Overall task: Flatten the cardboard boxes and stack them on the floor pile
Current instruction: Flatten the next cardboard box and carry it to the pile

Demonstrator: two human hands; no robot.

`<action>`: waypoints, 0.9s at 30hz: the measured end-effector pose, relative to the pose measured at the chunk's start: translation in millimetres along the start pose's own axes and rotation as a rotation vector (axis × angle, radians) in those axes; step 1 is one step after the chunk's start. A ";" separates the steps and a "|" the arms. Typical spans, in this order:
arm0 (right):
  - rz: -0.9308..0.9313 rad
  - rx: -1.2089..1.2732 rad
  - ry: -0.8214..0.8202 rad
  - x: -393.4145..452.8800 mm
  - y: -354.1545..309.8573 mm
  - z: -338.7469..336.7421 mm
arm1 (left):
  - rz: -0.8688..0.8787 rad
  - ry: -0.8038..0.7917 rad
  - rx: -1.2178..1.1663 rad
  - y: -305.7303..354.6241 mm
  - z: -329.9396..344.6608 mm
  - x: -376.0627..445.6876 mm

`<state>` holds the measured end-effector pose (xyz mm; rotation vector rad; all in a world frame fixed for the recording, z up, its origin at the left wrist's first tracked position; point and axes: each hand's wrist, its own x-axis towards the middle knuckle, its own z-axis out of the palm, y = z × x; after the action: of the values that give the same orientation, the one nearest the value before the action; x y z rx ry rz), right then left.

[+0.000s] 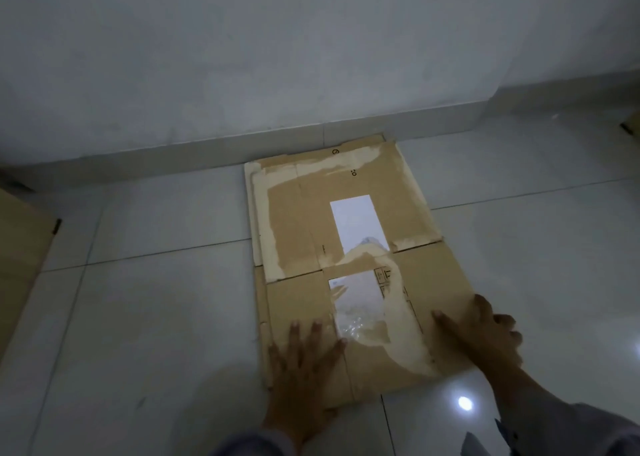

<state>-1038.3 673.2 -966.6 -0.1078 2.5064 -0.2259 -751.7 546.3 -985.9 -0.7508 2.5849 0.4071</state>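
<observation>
Here, in the head view, a flattened cardboard box [349, 258] lies on the tiled floor [156, 317], its far edge close against the base of the wall [242, 75]. It rests on top of at least one other flat sheet, whose pale edge [251, 213] shows along the left side, so this looks like the floor pile with the newest piece already on it. The left hand [304, 362] is spread wide, palm down, pressing the near left panel. The right hand [485, 334] lies at the near right edge with fingers extended onto the cardboard; neither hand grips anything. Two white labels sit along the middle, the nearer one [356, 303] glossy with torn tape around it.

The likely trouble is spring-back: the creases running across the middle may lift once the pressure comes off, leaving the piece humped. Pushing forward rather than straight down could slide the top sheet on the smooth tiles and skew it further off the sheet below, which already does not line up. The slick taped patch could let a palm slip. Another piece of cardboard [20, 265] stands at the left edge, and a corner of more [632, 125] shows far right; a lopsided pile would make adding these awkward.
</observation>
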 end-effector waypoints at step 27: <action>-0.604 -0.238 0.244 -16.4 -14.9 39.8 | -0.120 0.021 -0.043 -39.0 -12.1 1.9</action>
<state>-1001.3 655.2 -986.2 -0.9918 2.6660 -0.1881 -735.0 509.1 -982.5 -0.9251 2.5418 0.4209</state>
